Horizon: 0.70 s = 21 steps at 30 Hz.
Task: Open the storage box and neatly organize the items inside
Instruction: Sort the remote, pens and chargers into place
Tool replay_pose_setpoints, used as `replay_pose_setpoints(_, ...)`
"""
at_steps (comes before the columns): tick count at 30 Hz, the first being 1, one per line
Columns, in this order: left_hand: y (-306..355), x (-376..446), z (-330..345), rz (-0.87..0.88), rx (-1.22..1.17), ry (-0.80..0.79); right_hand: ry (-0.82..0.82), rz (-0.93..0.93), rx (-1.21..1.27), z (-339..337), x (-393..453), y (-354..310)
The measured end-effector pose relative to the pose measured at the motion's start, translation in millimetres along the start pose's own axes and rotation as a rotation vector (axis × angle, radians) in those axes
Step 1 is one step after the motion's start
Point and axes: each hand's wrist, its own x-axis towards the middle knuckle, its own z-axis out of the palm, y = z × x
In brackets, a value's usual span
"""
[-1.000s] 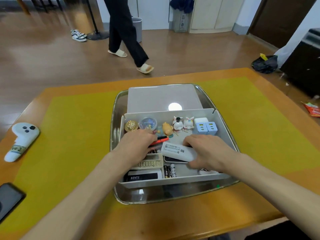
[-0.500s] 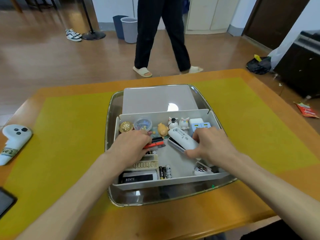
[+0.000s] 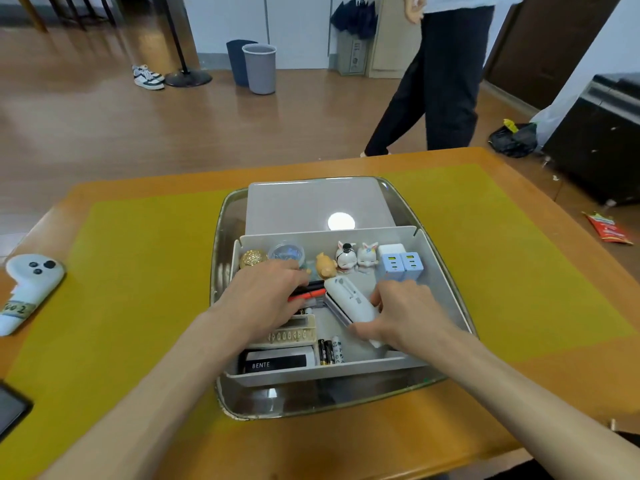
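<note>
Since a second ago the white oblong device (image 3: 349, 303) has swung from lying crosswise in front of the hands to a slant, its far end now pointing up toward the figurines, and the passer-by (image 3: 436, 81) has crossed from the left of the room to the right. At the far left a white controller (image 3: 29, 289) lies on the yellow mat (image 3: 138, 271), with a dark phone (image 3: 10, 410) at the near edge. On the metal tray (image 3: 221, 244) sits the grey storage box (image 3: 440, 271), open, its lid (image 3: 311, 206) lying flat behind it. Along the back wall stand a gold ornament (image 3: 254, 258), a clear round tub (image 3: 285, 251), an orange figurine (image 3: 325, 266), two white rabbit figurines (image 3: 356, 256) and two blue chargers (image 3: 401, 266). Left hand (image 3: 266, 299) rests curled over red and black pens (image 3: 308, 294); whether it grips them I cannot tell. Nearer lie a beige stamp (image 3: 294, 336), a black BENTE box (image 3: 277, 363) and batteries (image 3: 329, 351). Right hand (image 3: 405, 311) grasps the device between thumb and fingers, inside the box, right of centre
</note>
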Motion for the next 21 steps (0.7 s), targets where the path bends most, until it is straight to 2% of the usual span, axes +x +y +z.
replay_pose_setpoints(10, -7, -14, -24, -0.008, 0.006, -0.159, -0.146, 0.016, 0.132, -10, -1, -5)
replay_pose_setpoints(12, -5, -15, -25, -0.002, 0.002, -0.161, -0.183, 0.061, 0.244, -17, 1, -2)
replay_pose_setpoints(17, 5, -13, -21, 0.062, -0.055, -0.092, -0.266, 0.15, 0.798, -36, 5, 17)
replay_pose_setpoints(19, 19, -12, -15, 0.137, -0.12, -0.056, -0.227, 0.17, 0.882, -38, 7, 29)
replay_pose_setpoints(21, 36, -11, -6, 0.226, -0.163, -0.049, -0.173, 0.164, 0.845, -35, 8, 38)
